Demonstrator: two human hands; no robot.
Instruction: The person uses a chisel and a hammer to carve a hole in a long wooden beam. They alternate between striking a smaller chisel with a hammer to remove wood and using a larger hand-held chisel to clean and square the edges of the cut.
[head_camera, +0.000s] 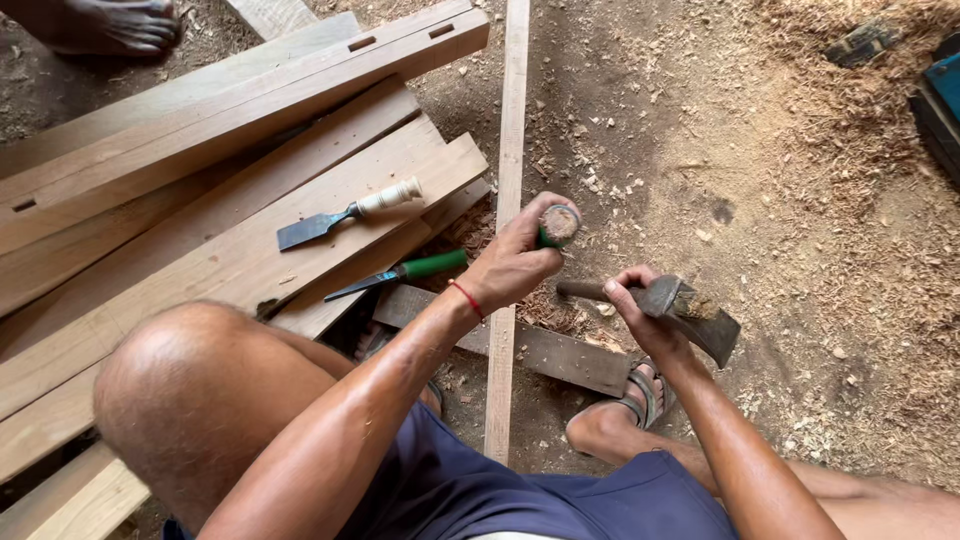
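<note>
While the left hand (515, 262) is closed around a green-handled chisel (556, 226) stood upright on a narrow wooden strip (513, 130), only the chisel's battered, frayed round top shows above the fingers; its blade is hidden. Right hand (640, 312) is wrapped tight round the neck of a hatchet (690, 312) just beside the strip: dark wooden handle, grey metal head, blunt side lifted near the chisel's top, the 2 not touching.

Chisels, 3: 1 in the left hand; 1 with a cream handle (345, 213) lying flat on the planks (230, 250); 1 with a green handle (400, 273) at the plank edge, blade pointing left.
Hatchets, 1.
Planks, several, pale, stacked at left; 2 long beams (240, 100) with small rectangular slots.
Sandals, 1 in view (645, 395), on the person's foot.
Another person's bare foot (120, 25), 1, top left.
Ground (800, 180): dirt, strewn with sawdust and chips
</note>
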